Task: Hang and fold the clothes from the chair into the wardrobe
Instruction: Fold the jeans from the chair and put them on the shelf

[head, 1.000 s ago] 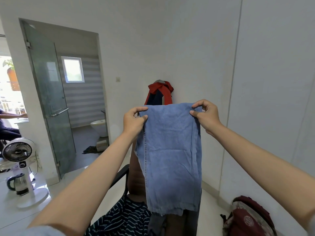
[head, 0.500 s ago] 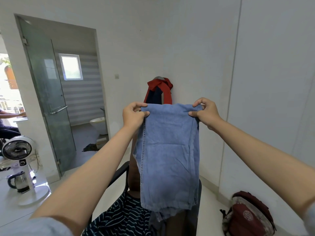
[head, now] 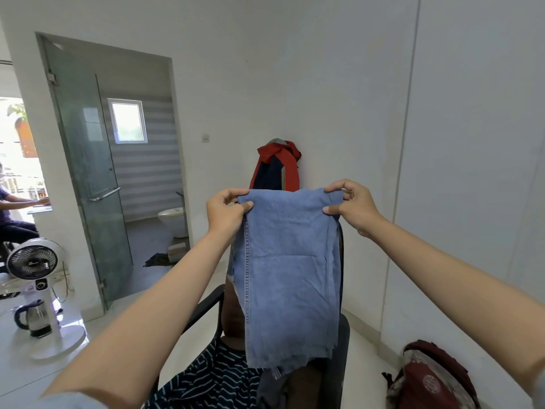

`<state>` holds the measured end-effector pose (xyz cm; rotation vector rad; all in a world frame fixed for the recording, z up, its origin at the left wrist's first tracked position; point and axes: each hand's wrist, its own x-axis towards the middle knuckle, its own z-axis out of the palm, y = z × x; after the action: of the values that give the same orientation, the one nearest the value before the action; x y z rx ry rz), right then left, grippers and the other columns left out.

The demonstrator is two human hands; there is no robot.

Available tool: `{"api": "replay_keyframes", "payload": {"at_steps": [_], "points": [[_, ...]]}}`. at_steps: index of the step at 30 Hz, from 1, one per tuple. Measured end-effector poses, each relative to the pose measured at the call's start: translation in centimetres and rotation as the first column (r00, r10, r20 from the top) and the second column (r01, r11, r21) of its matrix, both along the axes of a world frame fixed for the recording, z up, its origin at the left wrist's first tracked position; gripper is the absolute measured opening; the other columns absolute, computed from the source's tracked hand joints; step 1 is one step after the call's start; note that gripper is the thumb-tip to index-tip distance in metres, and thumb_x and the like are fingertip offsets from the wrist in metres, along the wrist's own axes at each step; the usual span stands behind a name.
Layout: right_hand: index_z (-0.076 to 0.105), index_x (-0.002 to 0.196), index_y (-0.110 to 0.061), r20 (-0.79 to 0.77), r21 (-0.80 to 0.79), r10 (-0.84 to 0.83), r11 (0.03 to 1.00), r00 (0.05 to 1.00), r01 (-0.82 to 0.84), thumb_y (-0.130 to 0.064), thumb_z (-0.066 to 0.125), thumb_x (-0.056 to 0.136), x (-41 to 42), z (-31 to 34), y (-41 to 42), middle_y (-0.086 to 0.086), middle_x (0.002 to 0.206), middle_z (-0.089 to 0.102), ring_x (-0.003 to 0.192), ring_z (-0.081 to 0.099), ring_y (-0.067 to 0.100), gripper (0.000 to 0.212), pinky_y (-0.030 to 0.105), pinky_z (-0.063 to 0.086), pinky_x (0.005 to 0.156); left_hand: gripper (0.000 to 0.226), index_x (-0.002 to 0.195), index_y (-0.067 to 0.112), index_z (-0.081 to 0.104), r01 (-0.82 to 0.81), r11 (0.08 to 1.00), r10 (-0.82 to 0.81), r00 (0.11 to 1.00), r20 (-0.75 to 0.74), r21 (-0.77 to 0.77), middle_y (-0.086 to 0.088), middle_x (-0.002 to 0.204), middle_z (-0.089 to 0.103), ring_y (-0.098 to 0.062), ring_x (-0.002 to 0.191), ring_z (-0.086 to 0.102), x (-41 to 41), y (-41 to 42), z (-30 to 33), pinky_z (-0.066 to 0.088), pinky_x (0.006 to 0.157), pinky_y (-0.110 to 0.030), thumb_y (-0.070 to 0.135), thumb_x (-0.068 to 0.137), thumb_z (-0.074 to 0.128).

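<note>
Hanging at arm's length above the chair (head: 206, 308), the faded blue jeans (head: 289, 278) are doubled over, frayed hems at the bottom. My left hand (head: 225, 212) pinches the top-left corner, my right hand (head: 352, 206) the top-right, fingers curled on the denim. Compared with half a second ago, the cloth is pulled flatter and its lower edge sits higher off the striped shirt (head: 212, 382).

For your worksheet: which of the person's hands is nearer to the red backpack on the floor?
Right. The right hand pinches the jeans' upper right corner, above the red backpack; the left hand holds the opposite corner, further away.
</note>
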<state>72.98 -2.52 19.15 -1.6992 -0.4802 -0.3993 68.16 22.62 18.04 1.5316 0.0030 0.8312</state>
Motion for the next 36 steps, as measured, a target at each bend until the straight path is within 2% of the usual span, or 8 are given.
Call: {"api": "replay_keyframes", "payload": {"at_steps": [5, 10, 14, 18, 21, 25, 32, 36], "points": [[0.065, 0.076, -0.030, 0.213, -0.217, -0.089, 0.967, 0.973, 0.136, 0.000, 0.074, 0.077, 0.1, -0.2, -0.3, -0.010, 0.080, 0.064, 0.063, 0.050, 0.012, 0.030, 0.023, 0.043, 0.065, 0.026, 0.086, 0.018, 0.070, -0.019, 1.000, 0.019, 1.000, -0.006, -0.011, -0.004, 0.090, 0.067, -0.011, 0.079, 0.061, -0.3, 0.3, -0.4, 0.050, 0.070, -0.019, -0.006, 0.075, 0.071], [0.064, 0.075, -0.026, 0.145, -0.019, -0.155, 0.987, 0.977, 0.159, 0.002, 0.073, 0.078, -0.2, -0.9, 0.3, -0.006, 0.078, 0.065, 0.065, 0.059, 0.003, 0.029, 0.018, 0.047, 0.062, 0.024, 0.088, 0.016, 0.071, -0.026, 1.000, 0.026, 1.000, -0.003, 0.002, -0.005, 0.095, 0.069, -0.012, 0.080, 0.064, -0.6, 0.1, -0.2, 0.053, 0.073, -0.021, -0.005, 0.076, 0.071], [0.067, 0.077, -0.021, 0.056, 0.209, -0.154, 0.968, 0.986, 0.139, 0.002, 0.074, 0.076, -0.7, -1.3, 0.9, -0.001, 0.081, 0.069, 0.078, 0.065, 0.018, 0.024, 0.032, 0.055, 0.078, 0.024, 0.086, 0.019, 0.071, -0.051, 0.998, 0.050, 0.998, 0.031, 0.041, -0.003, 0.075, 0.065, -0.012, 0.066, 0.056, -1.2, -0.2, 0.3, 0.052, 0.070, -0.024, -0.002, 0.076, 0.072], [0.070, 0.080, -0.037, 0.144, 0.122, -0.206, 0.974, 0.968, 0.189, -0.023, 0.078, 0.071, -0.7, -0.9, 0.8, -0.018, 0.094, 0.070, 0.099, 0.065, 0.009, 0.019, 0.055, 0.041, 0.100, 0.023, 0.075, 0.039, 0.070, -0.151, 0.977, 0.146, 0.988, 0.043, 0.152, 0.018, 0.073, 0.067, -0.005, 0.073, 0.059, -1.6, 0.4, 0.6, 0.045, 0.089, -0.039, 0.019, 0.070, 0.077], [0.068, 0.080, -0.034, 0.238, 0.101, -0.165, 0.984, 0.957, 0.145, -0.012, 0.078, 0.074, -1.8, 0.0, 0.7, -0.015, 0.095, 0.069, 0.100, 0.064, 0.010, 0.026, 0.045, 0.047, 0.100, 0.018, 0.078, 0.035, 0.069, -0.217, 0.958, 0.211, 0.976, 0.051, 0.190, 0.022, 0.087, 0.068, 0.000, 0.095, 0.059, -2.4, 0.4, 0.9, 0.024, 0.101, -0.035, 0.019, 0.073, 0.077], [0.064, 0.088, -0.031, 0.323, 0.080, -0.081, 0.995, 0.943, 0.058, -0.005, 0.081, 0.070, -3.1, 0.5, 0.2, -0.009, 0.098, 0.068, 0.093, 0.065, 0.008, 0.036, 0.020, 0.048, 0.082, 0.025, 0.077, 0.025, 0.069, -0.099, 0.988, 0.080, 0.986, 0.148, 0.120, 0.007, 0.088, 0.070, -0.009, 0.088, 0.064, -3.2, 0.7, 1.3, 0.051, 0.089, -0.030, 0.001, 0.073, 0.077], [0.064, 0.090, -0.031, 0.397, -0.091, 0.051, 0.996, 0.916, -0.016, 0.001, 0.083, 0.066, -4.7, -0.3, -1.0, -0.017, 0.099, 0.065, 0.104, 0.062, 0.008, 0.044, 0.028, 0.046, 0.095, 0.027, 0.069, 0.018, 0.068, -0.043, 0.992, 0.011, 0.968, 0.250, 0.122, 0.012, 0.067, 0.066, 0.000, 0.063, 0.060, -4.4, 1.7, 1.6, 0.047, 0.065, -0.013, -0.007, 0.072, 0.075], [0.061, 0.081, -0.031, 0.455, -0.109, -0.021, 0.991, 0.890, 0.080, 0.004, 0.077, 0.071, -5.2, -0.3, -1.0, -0.018, 0.088, 0.065, 0.090, 0.063, 0.006, 0.041, 0.019, 0.051, 0.076, 0.024, 0.070, 0.019, 0.068, -0.094, 0.943, 0.006, 0.963, 0.269, 0.318, 0.003, 0.074, 0.068, -0.008, 0.070, 0.063, -5.3, 2.4, 1.8, 0.051, 0.070, -0.017, -0.003, 0.074, 0.076]]}}
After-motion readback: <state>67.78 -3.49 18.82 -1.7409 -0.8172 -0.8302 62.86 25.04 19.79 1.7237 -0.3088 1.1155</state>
